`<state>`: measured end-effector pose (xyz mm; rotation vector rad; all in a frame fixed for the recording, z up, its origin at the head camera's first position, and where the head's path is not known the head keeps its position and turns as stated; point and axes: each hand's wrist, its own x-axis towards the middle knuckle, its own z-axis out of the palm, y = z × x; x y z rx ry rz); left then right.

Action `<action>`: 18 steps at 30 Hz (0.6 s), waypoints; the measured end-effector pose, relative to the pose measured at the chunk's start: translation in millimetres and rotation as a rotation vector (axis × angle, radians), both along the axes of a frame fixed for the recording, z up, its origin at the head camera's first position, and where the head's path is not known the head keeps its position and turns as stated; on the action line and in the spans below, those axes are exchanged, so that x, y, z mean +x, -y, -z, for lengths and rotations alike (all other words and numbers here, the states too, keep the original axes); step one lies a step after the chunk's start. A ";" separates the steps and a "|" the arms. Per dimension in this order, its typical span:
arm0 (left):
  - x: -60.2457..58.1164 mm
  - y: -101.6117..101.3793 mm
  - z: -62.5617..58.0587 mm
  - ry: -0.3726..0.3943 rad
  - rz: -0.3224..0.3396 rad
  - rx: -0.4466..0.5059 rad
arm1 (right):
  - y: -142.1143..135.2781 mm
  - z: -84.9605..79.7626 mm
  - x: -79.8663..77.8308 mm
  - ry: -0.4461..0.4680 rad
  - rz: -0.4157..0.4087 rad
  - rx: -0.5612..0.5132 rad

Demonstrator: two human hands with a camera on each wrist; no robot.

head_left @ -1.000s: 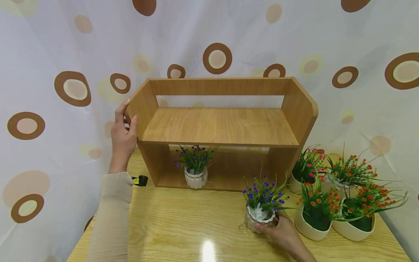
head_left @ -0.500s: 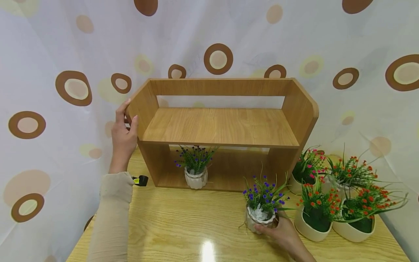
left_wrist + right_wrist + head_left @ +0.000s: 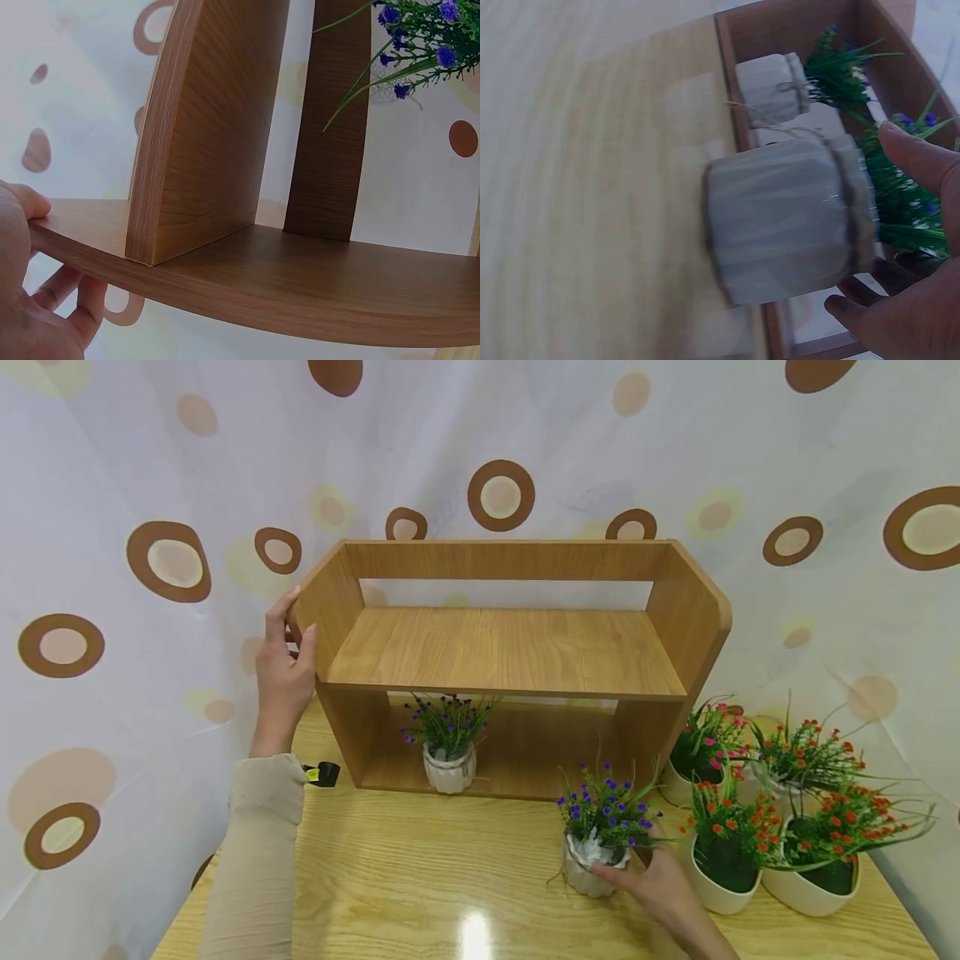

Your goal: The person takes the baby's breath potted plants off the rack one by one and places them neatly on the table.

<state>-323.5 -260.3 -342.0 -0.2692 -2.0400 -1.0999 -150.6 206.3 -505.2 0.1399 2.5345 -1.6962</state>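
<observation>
My left hand (image 3: 283,672) grips the left side panel of a two-tier wooden shelf (image 3: 495,647); in the left wrist view its thumb and fingers (image 3: 88,307) lie on opposite faces of the panel. At the right front, a white fluted flowerpot (image 3: 581,875) with purple flowers stands on the table. Beside that pot is my right hand (image 3: 667,889), thumb and fingers spread around its rim, with a gap at the thumb in the right wrist view. A matching purple-flowered pot (image 3: 450,768) stands in the lower compartment, left of its middle.
Several white pots with red and pink flowers, such as the front one (image 3: 723,885), crowd the table (image 3: 420,877) right of the shelf. A small black object (image 3: 324,774) lies by the shelf's lower left. A patterned curtain (image 3: 555,435) hangs behind.
My right hand has loosened around the flowerpot and drawn slightly to the right, its thumb shifting up to the rim. The pot stays in nearly the same place. My left hand keeps its grip.
</observation>
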 end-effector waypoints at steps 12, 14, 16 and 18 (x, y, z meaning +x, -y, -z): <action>-0.6 0.2 0.1 -0.005 0.001 -0.003 | -17.2 -77.8 8.2 -0.479 -0.023 0.041; -0.7 0.4 0.1 -0.003 0.001 -0.001 | -21.9 -94.3 6.6 -0.573 -0.027 0.042; -0.7 0.5 0.3 -0.001 0.000 0.000 | -27.8 -113.6 4.0 -0.649 -0.027 0.048; -0.9 0.4 0.3 -0.002 0.003 0.000 | -35.1 -134.0 -0.1 -0.705 -0.027 0.056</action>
